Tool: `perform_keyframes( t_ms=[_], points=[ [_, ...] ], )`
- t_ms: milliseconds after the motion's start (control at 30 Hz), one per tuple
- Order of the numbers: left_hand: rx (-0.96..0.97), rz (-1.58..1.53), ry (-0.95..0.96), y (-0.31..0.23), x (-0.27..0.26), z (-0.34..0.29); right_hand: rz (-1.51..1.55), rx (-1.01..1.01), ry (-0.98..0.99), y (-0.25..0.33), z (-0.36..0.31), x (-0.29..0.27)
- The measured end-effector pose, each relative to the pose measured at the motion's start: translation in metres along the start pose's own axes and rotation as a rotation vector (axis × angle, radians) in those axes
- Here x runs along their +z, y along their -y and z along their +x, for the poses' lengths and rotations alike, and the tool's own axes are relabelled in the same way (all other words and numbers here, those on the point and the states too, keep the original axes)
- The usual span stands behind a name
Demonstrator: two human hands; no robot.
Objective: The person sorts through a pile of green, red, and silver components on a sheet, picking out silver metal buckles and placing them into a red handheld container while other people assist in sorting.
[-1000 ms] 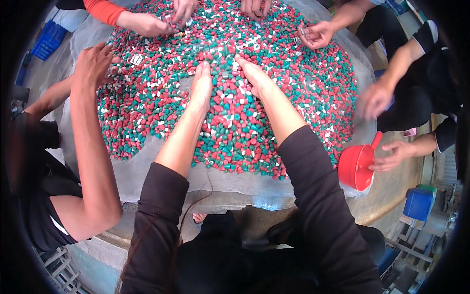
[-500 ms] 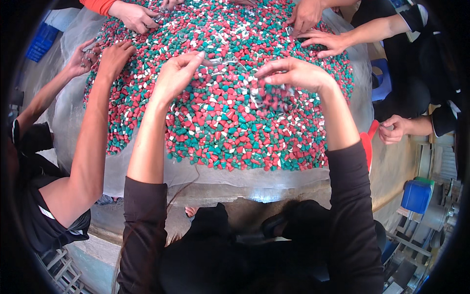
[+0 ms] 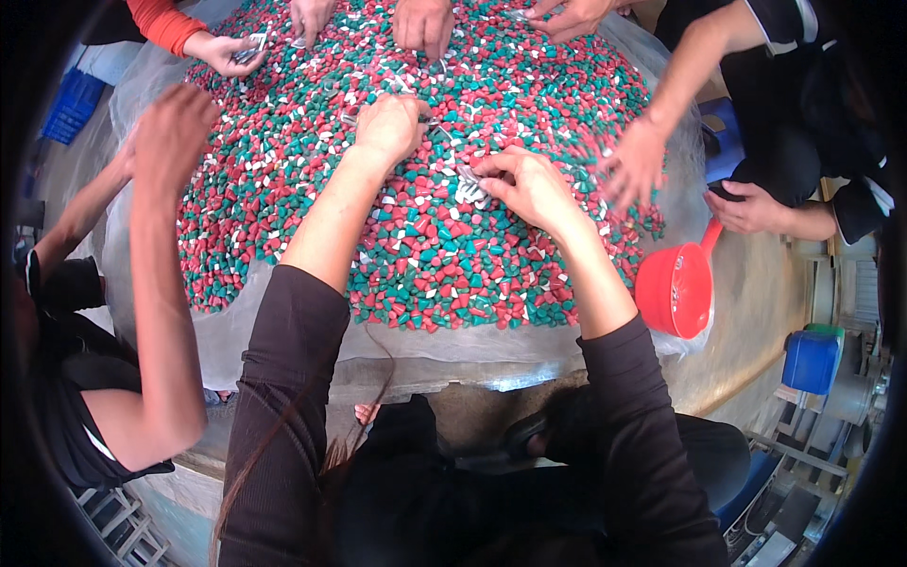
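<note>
A wide heap of small red, green and white pebble-like pieces (image 3: 453, 255) covers the table before me. My left hand (image 3: 389, 130) is over the middle of the heap, fingers curled down and closed. Thin pale bits stick out on both sides of it, but its grip is mostly hidden. To its right and nearer me, my right hand (image 3: 529, 186) pinches a small bunch of whitish, curved pieces (image 3: 470, 192) between thumb and fingers, just above the heap.
Co-workers' hands reach in from around the heap, one at the right (image 3: 635, 163) blurred by motion. A red dipper (image 3: 673, 291) sits at the right edge by another person's hand (image 3: 746, 208). Translucent sheeting (image 3: 283, 335) lies under the heap. A blue crate (image 3: 74, 106) stands far left.
My left hand has shifted right and curled its fingers down. My right hand has moved nearer me and leftward, and now holds whitish pieces. The red dipper shows more fully at the right.
</note>
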State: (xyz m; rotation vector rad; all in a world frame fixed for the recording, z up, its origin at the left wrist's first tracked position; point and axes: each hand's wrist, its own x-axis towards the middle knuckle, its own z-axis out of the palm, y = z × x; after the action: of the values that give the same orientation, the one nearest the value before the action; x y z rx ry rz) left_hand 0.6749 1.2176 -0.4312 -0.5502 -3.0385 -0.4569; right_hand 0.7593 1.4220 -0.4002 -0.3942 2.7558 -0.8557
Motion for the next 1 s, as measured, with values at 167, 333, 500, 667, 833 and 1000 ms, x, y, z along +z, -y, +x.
perform_keyframes(
  t_ms=[167,333,500,667,833,1000],
  points=[
    [0.015,-0.234,-0.344,0.015,-0.004,-0.003,-0.102,-0.108,-0.210,0.003,0.005,0.010],
    [-0.377,-1.709,-0.219,0.039,-0.039,-0.031,0.751,0.083,-0.293,-0.013,0.027,0.008],
    [-0.530,-1.354,-0.048,0.065,-0.018,-0.026,1.654,0.211,-0.034,-0.015,0.070,0.008],
    [-0.419,-0.067,0.028,0.021,-0.005,-0.008,0.045,0.392,-0.084,0.006,0.107,0.021],
    [-0.369,-0.265,-0.025,0.032,0.003,-0.009,0.115,0.195,-0.155,0.009,0.089,0.025],
    [-0.372,-0.261,0.001,0.025,0.001,-0.003,0.305,0.165,-0.212,-0.005,0.073,0.018]
  ],
)
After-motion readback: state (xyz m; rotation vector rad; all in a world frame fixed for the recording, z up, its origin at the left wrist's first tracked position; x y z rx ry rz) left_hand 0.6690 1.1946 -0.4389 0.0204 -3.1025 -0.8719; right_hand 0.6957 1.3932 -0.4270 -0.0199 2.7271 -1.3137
